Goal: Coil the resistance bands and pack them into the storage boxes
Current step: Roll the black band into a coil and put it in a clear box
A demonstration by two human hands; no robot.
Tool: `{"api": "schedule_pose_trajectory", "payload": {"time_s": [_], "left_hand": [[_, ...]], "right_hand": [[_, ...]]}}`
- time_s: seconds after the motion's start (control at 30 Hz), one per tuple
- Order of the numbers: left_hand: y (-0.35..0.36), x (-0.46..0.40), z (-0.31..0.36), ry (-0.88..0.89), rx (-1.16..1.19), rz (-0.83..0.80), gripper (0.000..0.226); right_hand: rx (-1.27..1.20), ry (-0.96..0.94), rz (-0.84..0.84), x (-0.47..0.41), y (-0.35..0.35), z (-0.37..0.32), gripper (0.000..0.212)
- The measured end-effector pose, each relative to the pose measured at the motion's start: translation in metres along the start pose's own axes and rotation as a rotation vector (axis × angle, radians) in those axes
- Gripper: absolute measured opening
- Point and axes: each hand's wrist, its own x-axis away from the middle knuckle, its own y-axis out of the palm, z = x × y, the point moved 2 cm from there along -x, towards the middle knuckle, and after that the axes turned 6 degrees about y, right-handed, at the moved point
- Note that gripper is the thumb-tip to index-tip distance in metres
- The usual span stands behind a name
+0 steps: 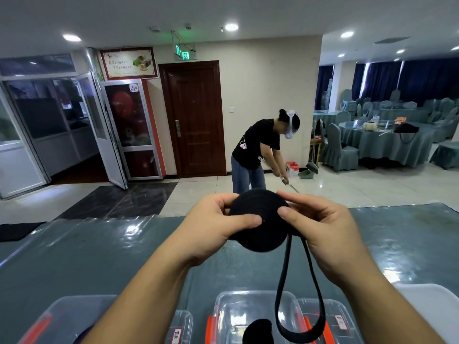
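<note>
I hold a black resistance band wound into a round coil (260,227) above the table. My left hand (216,229) grips the coil's left side with the thumb across its face. My right hand (320,229) pinches its right side. The band's uncoiled end hangs down as a long loop (298,309) over a clear storage box with orange latches (223,316) at the near edge. Another black coil (258,330) lies inside that box. A second clear box (335,316) stands right of it, and a third (62,316) at the lower left, partly hidden by my forearm.
The table (99,256) has a grey-green cloth under clear plastic. A white lid or box (432,309) lies at the lower right. Beyond the table a person in a black shirt (255,150) bends over the tiled floor. Covered chairs and round tables (387,142) fill the right.
</note>
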Motion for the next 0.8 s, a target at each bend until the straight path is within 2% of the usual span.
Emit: {"api": "schedule_pose_trajectory", "payload": {"time_s": [0.1, 0.17, 0.3, 0.37, 0.5, 0.57, 0.67, 0.73, 0.8], "left_hand": [[0.0072, 0.0018, -0.0018, 0.018, 0.137, 0.131, 0.026], [0.0083, 0.0027, -0.0053, -0.018, 0.173, 0.105, 0.028], [0.0022, 0.0033, -0.0007, -0.043, 0.049, 0.008, 0.029], [0.0018, 0.0031, 0.0032, -0.01, 0.059, 0.051, 0.027], [0.0071, 0.0025, 0.0018, 0.034, 0.228, 0.175, 0.026], [0.0085, 0.0031, -0.001, 0.013, 0.25, 0.15, 0.031], [0.0023, 0.0036, 0.0004, 0.003, 0.15, 0.083, 0.042], [-0.0012, 0.0032, 0.0034, 0.027, 0.107, 0.1, 0.039], [0.0026, 0.0031, 0.0045, 0.054, 0.17, 0.15, 0.035]], "right_hand": [[-0.1, 0.012, 0.033, -0.0001, -0.0001, 0.0037, 0.033], [-0.09, 0.016, 0.032, 0.0002, -0.0012, 0.0029, 0.031], [-0.045, 0.06, 0.0, 0.0016, -0.0006, 0.0028, 0.03], [-0.056, 0.05, 0.022, 0.0013, 0.0002, 0.0044, 0.029], [-0.108, 0.015, 0.078, 0.0016, 0.0031, 0.0075, 0.033], [-0.099, 0.016, 0.092, 0.0025, 0.0021, 0.0078, 0.032], [-0.033, 0.033, 0.045, 0.0037, 0.0006, 0.008, 0.033], [-0.058, 0.029, 0.042, 0.0034, 0.0009, 0.0087, 0.032], [-0.126, 0.018, 0.068, 0.003, 0.004, 0.0087, 0.031]]}}
